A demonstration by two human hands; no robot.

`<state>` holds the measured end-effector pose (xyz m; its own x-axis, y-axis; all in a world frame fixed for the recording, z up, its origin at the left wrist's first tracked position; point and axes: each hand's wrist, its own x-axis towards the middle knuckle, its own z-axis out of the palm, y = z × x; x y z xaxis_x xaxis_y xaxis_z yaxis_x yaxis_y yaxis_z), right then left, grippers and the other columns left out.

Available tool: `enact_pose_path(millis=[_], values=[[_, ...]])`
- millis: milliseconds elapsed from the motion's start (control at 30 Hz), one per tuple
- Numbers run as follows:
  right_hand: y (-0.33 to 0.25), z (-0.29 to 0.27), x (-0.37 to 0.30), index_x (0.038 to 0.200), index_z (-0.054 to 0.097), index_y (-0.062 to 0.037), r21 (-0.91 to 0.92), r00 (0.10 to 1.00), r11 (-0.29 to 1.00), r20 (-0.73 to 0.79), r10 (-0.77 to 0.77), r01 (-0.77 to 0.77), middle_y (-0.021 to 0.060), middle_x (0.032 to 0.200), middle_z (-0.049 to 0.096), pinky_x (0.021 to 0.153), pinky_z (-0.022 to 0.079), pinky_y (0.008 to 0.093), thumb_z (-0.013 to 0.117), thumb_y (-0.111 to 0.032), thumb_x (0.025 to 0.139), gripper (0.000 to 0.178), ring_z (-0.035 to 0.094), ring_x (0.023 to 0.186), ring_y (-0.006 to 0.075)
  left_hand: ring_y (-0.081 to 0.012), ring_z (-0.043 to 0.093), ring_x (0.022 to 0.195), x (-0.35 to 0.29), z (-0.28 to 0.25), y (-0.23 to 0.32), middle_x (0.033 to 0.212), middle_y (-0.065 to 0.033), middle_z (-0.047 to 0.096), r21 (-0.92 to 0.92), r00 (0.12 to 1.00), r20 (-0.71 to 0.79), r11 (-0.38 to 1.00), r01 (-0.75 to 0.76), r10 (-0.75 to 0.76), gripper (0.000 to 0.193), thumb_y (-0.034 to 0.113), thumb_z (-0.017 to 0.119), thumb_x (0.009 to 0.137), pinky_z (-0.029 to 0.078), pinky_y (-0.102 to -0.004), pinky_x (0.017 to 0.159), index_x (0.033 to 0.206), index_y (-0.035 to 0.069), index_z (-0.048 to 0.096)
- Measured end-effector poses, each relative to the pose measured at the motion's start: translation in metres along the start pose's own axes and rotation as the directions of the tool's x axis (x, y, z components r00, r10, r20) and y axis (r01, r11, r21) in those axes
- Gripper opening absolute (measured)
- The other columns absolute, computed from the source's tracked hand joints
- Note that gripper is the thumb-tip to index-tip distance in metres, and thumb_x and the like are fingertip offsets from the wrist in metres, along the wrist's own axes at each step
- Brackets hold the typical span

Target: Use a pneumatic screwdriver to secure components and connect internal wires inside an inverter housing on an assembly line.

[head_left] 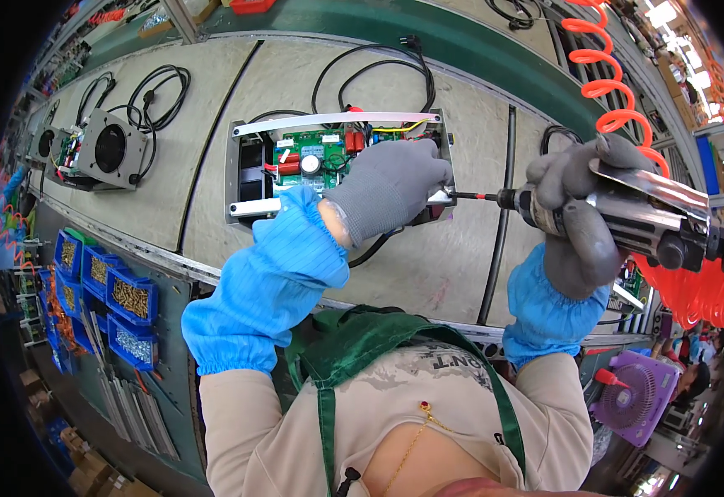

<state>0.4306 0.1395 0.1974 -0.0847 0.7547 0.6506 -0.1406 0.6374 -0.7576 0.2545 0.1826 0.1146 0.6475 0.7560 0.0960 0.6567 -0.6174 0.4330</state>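
Note:
An open metal chassis [329,122] lies in front of me, with a green circuit board [290,150], red components and a dark fan at its left end. My left hand [391,186], in a grey glove, reaches over the board with its fingers closed at the chassis's right end; the fingertips are partly hidden. My gloved right hand [573,219] is wrapped around a pneumatic screwdriver [639,219], held almost level. Its thin bit [475,196] points left, and the tip meets the chassis's right end, close below my left fingers.
A coiled orange air hose [602,87] hangs at the right. Another unit with a fan [112,149] and black cable stands at the far left. Blue bins [132,296] of screws sit below left, near metal strips [134,414]. A purple fan [637,396] stands lower right.

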Motion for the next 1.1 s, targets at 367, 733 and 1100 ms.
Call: enact_pose_path(millis=[367, 733, 1100], values=[[0.019, -0.012, 0.020, 0.120, 0.044, 0.0066, 0.232, 0.987, 0.968, 0.147, 0.063, -0.096, 0.0115, 0.072, 0.057, 0.057, 0.049, 0.0316, 0.066, 0.009, 0.065, 0.060, 0.057, 0.060, 0.0177, -0.0383, 0.043, 0.117, 0.020, 0.006, -0.007, 0.126, -0.0213, 0.045, 0.314, 0.985, -0.162, 0.949, -0.010, 0.064, 0.082, 0.053, 0.078, 0.055, 0.030, -0.0505, 0.101, 0.122, 0.012, 0.057], [0.014, 0.017, 0.020, 0.115, 0.048, 0.0059, -0.059, 0.992, 0.991, -0.047, 0.121, -0.123, 0.0127, 0.075, 0.061, 0.058, 0.051, 0.0308, 0.062, 0.015, 0.058, 0.060, 0.060, 0.062, 0.0175, -0.0325, 0.050, 0.107, 0.025, -0.008, -0.005, 0.109, -0.0151, 0.052, 0.298, 1.000, 0.004, 0.955, 0.002, -0.003, 0.061, 0.052, 0.078, 0.056, 0.035, -0.0441, 0.095, 0.108, 0.022, 0.067], [0.022, 0.015, 0.021, 0.132, 0.040, -0.0003, -0.004, 0.999, 0.999, -0.010, 0.042, -0.042, 0.0013, 0.058, 0.044, 0.055, 0.047, 0.0355, 0.063, -0.011, 0.074, 0.063, 0.048, 0.047, 0.0140, -0.0324, 0.049, 0.111, 0.018, -0.003, -0.018, 0.115, -0.0153, 0.052, 0.167, 0.976, -0.165, 0.979, -0.116, 0.144, 0.060, 0.052, 0.076, 0.059, 0.035, -0.0448, 0.097, 0.112, 0.025, 0.066]])
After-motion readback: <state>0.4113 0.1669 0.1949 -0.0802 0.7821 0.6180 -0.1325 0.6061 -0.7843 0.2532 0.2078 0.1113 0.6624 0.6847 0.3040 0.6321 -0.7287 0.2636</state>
